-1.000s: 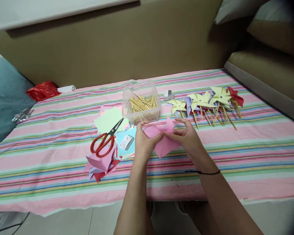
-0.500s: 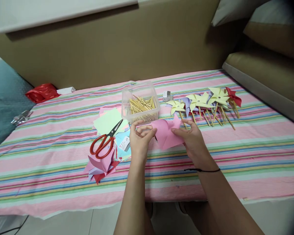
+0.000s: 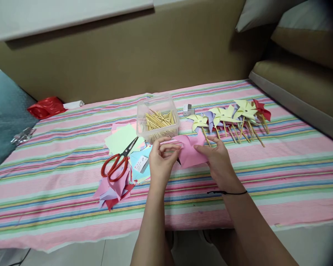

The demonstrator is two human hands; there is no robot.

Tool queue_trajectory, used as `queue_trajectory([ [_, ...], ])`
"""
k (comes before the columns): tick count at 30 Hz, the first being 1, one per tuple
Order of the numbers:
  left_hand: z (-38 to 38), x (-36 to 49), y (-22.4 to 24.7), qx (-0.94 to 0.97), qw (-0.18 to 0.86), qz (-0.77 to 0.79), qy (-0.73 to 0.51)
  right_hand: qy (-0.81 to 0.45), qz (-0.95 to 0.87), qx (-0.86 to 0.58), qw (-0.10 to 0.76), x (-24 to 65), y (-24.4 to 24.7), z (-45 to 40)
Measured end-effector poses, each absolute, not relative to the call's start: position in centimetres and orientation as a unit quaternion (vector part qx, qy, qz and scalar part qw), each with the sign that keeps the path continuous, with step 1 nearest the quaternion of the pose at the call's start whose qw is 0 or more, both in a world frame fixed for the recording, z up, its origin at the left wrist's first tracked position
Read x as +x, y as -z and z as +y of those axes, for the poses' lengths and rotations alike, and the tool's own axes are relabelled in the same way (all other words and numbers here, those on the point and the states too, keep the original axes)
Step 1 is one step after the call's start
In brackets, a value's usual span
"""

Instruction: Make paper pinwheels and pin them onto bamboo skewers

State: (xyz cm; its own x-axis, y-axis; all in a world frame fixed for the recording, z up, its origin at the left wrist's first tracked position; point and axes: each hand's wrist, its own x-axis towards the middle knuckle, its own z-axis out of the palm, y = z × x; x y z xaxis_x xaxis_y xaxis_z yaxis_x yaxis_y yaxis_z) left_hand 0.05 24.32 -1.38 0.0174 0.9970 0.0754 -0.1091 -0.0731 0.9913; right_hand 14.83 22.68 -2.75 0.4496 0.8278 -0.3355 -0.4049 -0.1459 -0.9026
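Note:
Between my two hands is a pink paper pinwheel [image 3: 192, 153] with its corners partly folded in, held above the striped cloth. My left hand [image 3: 163, 159] is closed, thumb and fingers pinching the pinwheel's left side. My right hand [image 3: 218, 157] grips its right side, thumb on top and fingers beneath. A small dark bit shows under the paper by my left fingertips; I cannot tell what it is. Just behind the hands stands a clear plastic box [image 3: 158, 129] of short wooden sticks [image 3: 159, 120]. Red-handled scissors [image 3: 119, 162] lie left of my left hand.
Finished pinwheels on sticks [image 3: 227, 116] lie to the right, beside a small grey box [image 3: 188, 110]. Coloured paper sheets [image 3: 122, 138] and cut pink, purple and red pieces [image 3: 115, 190] lie around the scissors. A red plastic bag [image 3: 47, 107] sits far left on the striped cloth [image 3: 80, 162].
My left fingers have shifted a little over the pinwheel's left side, folding that part inward. My right hand keeps its hold. The whole view has moved slightly.

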Motion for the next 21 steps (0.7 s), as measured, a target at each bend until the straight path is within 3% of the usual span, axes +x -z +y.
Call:
queue_trajectory([
  [16,23.99,0.82,1.23,0.383,0.591,0.445,-0.553,-0.530,-0.227,-0.516,0.634,14.41,2.25,22.53],
  [21,24.00,0.78,1.52,0.327,0.647,0.466,-0.508,-0.543,-0.243,-0.509,0.622,14.39,2.05,22.50],
])
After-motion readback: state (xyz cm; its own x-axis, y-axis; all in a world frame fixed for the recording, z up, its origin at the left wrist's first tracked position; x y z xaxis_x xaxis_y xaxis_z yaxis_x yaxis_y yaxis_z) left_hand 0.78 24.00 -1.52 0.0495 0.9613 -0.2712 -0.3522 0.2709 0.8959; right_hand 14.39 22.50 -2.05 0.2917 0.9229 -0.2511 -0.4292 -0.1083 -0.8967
